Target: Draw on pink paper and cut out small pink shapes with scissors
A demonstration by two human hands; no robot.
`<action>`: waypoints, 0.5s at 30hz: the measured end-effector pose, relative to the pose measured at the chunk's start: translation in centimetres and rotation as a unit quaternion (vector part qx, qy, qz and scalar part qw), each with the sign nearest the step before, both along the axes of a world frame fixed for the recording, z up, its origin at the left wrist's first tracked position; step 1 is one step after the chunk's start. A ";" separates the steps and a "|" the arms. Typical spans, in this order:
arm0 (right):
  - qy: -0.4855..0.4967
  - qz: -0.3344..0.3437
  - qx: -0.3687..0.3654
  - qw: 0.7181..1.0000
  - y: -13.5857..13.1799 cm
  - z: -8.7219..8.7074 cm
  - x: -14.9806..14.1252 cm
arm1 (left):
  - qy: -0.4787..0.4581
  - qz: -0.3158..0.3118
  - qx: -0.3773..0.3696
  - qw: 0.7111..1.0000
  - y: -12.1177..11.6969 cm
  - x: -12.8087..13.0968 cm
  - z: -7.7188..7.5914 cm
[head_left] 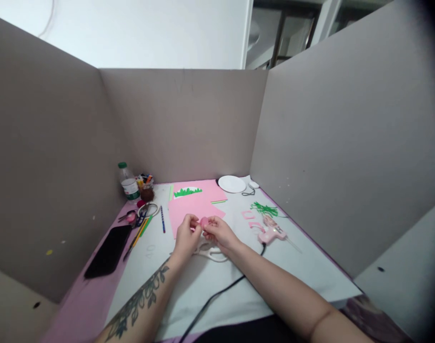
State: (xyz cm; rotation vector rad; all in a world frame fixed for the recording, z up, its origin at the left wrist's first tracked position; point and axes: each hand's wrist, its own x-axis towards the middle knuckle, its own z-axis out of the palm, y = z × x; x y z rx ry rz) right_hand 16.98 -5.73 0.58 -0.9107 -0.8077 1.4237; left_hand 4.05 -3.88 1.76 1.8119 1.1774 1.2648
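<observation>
My left hand point(187, 233) and my right hand point(220, 232) meet above the middle of the table, thumbs and fingers pinching together. Between their fingertips is a small rounded pink paper piece point(204, 222); its exact shape is partly covered by the fingers. Pink paper sheets point(181, 209) lie just beyond the hands. White-handled scissors point(216, 255) rest beneath my hands, their blades mostly hidden. To the right are pink paper offcuts point(248, 215) and a pink glue gun point(272, 234), whose black cord point(217, 294) runs toward me.
On the left lie a black phone point(109, 251), pencils point(138, 237), a roll of tape point(149, 209) and a bottle point(128, 183). A white plate point(232, 184), green strips point(264, 208) and a green grass-shaped cutout point(187, 192) sit farther back. Grey partitions point(188, 124) enclose the table.
</observation>
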 end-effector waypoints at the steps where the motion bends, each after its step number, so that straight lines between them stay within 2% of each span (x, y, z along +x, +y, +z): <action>1: 0.023 0.007 -0.008 1.000 0.0 0.0 0.1 | 0.005 -0.001 0.008 1.000 0.0 -0.1 0.0; 6: 0.084 0.032 -0.028 0.996 0.2 -0.1 0.3 | 0.013 -0.014 0.011 1.000 0.2 -0.3 0.0; 8: 0.075 0.026 -0.029 0.996 0.3 -0.1 0.3 | -0.045 -0.016 -0.034 0.998 0.4 -0.2 0.1; 11: 0.045 0.007 -0.013 0.999 0.4 -0.2 0.4 | -0.145 -0.029 -0.131 0.980 0.6 -0.1 0.2; 15: -0.008 -0.023 0.003 1.000 0.5 -0.2 0.4 | -0.208 -0.039 -0.215 0.953 0.3 -0.1 1.0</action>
